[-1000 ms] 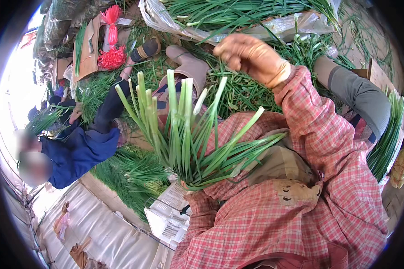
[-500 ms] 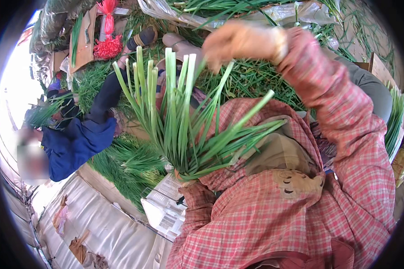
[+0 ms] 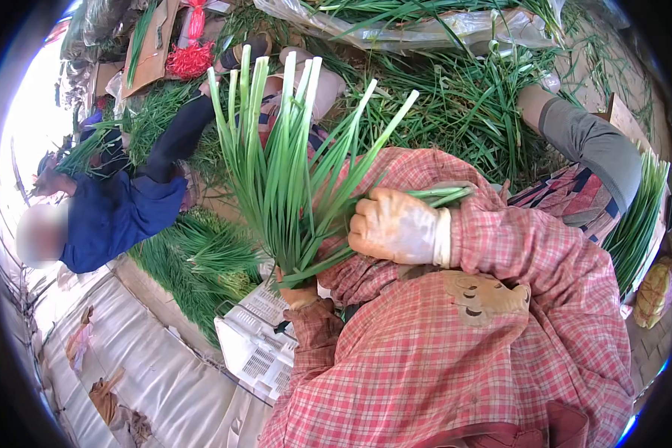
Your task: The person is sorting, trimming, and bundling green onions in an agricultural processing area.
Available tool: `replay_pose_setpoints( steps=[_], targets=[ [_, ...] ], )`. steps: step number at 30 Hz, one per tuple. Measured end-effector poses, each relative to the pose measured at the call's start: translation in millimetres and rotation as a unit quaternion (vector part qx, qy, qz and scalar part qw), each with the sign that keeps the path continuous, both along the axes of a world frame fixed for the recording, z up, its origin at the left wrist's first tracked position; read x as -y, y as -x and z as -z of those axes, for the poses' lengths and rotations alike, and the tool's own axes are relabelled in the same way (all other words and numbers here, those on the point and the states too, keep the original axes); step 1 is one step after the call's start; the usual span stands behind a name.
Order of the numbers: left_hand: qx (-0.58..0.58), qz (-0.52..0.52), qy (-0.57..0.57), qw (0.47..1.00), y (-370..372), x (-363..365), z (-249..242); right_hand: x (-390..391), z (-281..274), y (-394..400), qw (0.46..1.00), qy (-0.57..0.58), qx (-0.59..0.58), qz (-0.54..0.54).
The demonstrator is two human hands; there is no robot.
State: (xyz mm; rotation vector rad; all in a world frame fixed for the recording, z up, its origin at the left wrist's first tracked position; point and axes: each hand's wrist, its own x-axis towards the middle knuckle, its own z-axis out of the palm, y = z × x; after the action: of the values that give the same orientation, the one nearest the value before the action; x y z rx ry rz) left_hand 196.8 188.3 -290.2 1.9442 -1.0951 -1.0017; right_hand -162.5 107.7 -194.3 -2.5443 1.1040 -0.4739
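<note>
My left hand (image 3: 299,293) is wrapped round the lower part of a fanned bunch of long green stalks (image 3: 284,179), whose pale cut ends point up and away from me. The leaves partly cover that hand. My right hand (image 3: 397,228), in a stained pale glove, is closed beside the bunch, over my lap. Some green leaves (image 3: 444,194) stick out behind its wrist. They seem to pass through the curled fingers, which are closed round them.
A co-worker in blue (image 3: 123,216) sits at the left. Loose greens (image 3: 455,112) cover the ground ahead. A white plastic basket (image 3: 257,343) stands at my left, near a silvery quilted sheet (image 3: 157,366). Red string (image 3: 190,60) hangs at the upper left.
My right hand has come down from above the loose greens to beside the bunch and is now closed. The bunch leans slightly differently, and the co-worker's hand shows near the head.
</note>
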Motion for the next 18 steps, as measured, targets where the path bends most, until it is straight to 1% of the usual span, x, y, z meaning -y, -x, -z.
replay_pose_setpoints(
  steps=[2, 3, 4, 5, 6, 7, 8, 9, 11, 12, 14, 15, 16, 17, 18],
  targets=[
    [0.077, 0.064, 0.007, 0.995, -34, -8, 18, -3, 5, -14, 0.993, 0.119, 0.009, -0.013],
    [0.113, 0.094, 0.011, 0.989, -47, -11, 26, 2, -4, 3, 0.995, 0.085, -0.020, -0.052],
    [0.031, 0.037, 0.015, 0.999, -43, -9, 25, 8, -11, 26, 0.997, 0.059, -0.013, -0.051],
    [-0.050, -0.024, 0.025, 0.998, -37, -6, 23, 12, -16, 55, 0.999, 0.045, -0.012, -0.014],
    [-0.243, -0.171, 0.030, 0.954, -12, 5, -2, 14, -14, 90, 0.998, 0.055, -0.008, 0.039],
    [-0.421, -0.307, 0.033, 0.853, 10, 14, -25, 16, -7, 124, 0.990, 0.063, -0.051, 0.111],
    [-0.402, -0.321, 0.021, 0.857, 21, 19, -35, 16, 18, 166, 0.977, 0.070, -0.065, 0.192],
    [-0.394, -0.320, 0.025, 0.861, 13, 18, -30, 21, 8, 181, 0.869, -0.095, -0.345, 0.342],
    [-0.375, -0.321, 0.032, 0.869, -17, 13, -20, 4, 37, 240, 0.858, -0.031, -0.276, 0.432],
    [-0.374, -0.301, 0.057, 0.875, -18, 16, -21, 10, 28, 229, 0.865, 0.051, -0.266, 0.421],
    [-0.362, -0.259, 0.099, 0.890, -20, 21, -40, 6, -2, 169, 0.864, 0.202, -0.236, 0.397],
    [-0.346, -0.278, 0.141, 0.885, -13, 33, -57, 1, -17, 140, 0.911, -0.005, -0.142, 0.388],
    [-0.330, -0.295, 0.183, 0.878, 1, 50, -79, 3, -39, 106, 0.936, -0.145, -0.067, 0.315],
    [-0.342, -0.267, 0.215, 0.875, 2, 59, -99, -10, -41, 76, 0.957, -0.174, 0.138, 0.188],
    [-0.355, -0.238, 0.247, 0.869, 4, 68, -118, -13, -45, 48, 0.902, -0.347, 0.254, 0.034]
  ],
)
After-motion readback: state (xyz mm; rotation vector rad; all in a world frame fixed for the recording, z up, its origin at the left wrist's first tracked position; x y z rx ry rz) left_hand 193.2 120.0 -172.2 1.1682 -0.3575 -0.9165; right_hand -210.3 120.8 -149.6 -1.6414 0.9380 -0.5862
